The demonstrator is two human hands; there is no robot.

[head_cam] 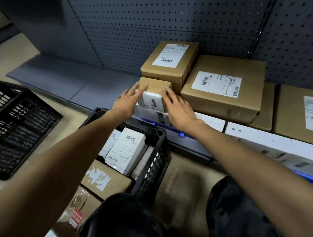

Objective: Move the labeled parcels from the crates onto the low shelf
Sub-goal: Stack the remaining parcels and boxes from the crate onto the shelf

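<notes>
Hands flank a small parcel [154, 98] on the shelf [67, 82]. Left hand [127, 101] and right hand [179, 109] press flat, fingers extended, against its sides.

You are looking at a grey pegboard [156, 19] standing behind, a beige floor [182, 175] lying below, and your dark-trousered knees [237, 211] showing at the bottom.

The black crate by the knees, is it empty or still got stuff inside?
Not empty. The black crate holds labeled parcels standing inside.
</notes>
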